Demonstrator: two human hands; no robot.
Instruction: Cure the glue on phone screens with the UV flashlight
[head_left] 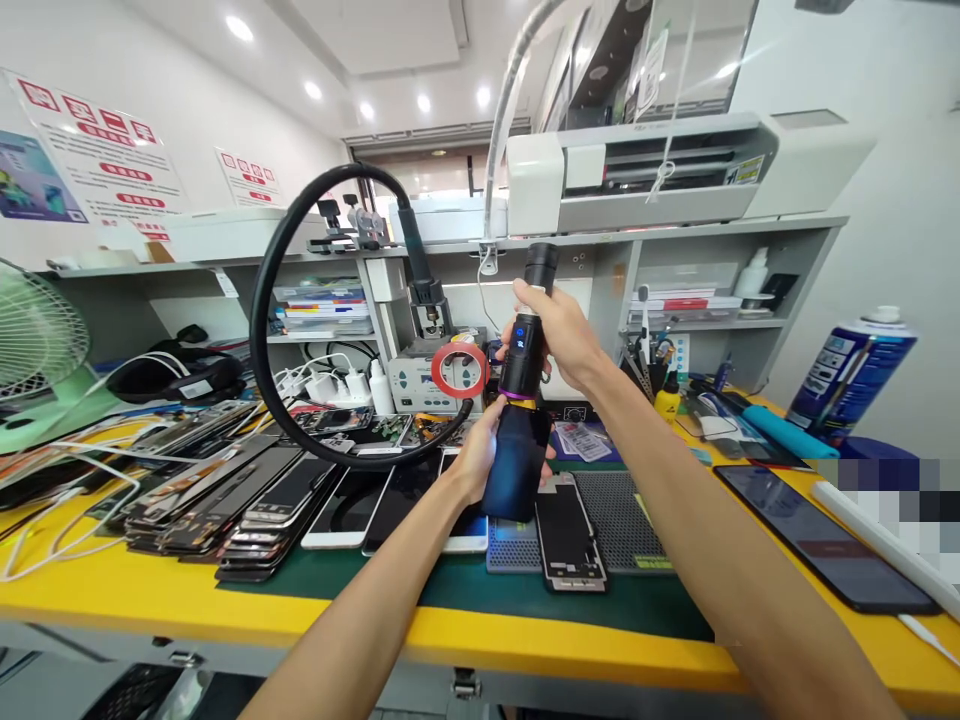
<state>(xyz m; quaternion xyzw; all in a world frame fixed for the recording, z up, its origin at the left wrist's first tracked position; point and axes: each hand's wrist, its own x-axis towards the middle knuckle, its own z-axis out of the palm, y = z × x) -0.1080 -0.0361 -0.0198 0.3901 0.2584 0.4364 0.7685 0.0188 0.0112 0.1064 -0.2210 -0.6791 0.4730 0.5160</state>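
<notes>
My right hand is wrapped round a black flashlight with small blue lit symbols on its side and a purple ring at its lower end. Just below that end, my left hand grips a dark phone screen by its edges, thumb on one side and fingertips on the other. A bluish sheen shows on the glass. The screen is tilted above a grey perforated mat. On the mat, beneath my hands, lies a stack of bare phone screens.
A black looped hose with a red tape roll stands at centre-left. Stacked phone parts and white cables crowd the left. A large phone and a blue spray can are at right. Shelves run behind.
</notes>
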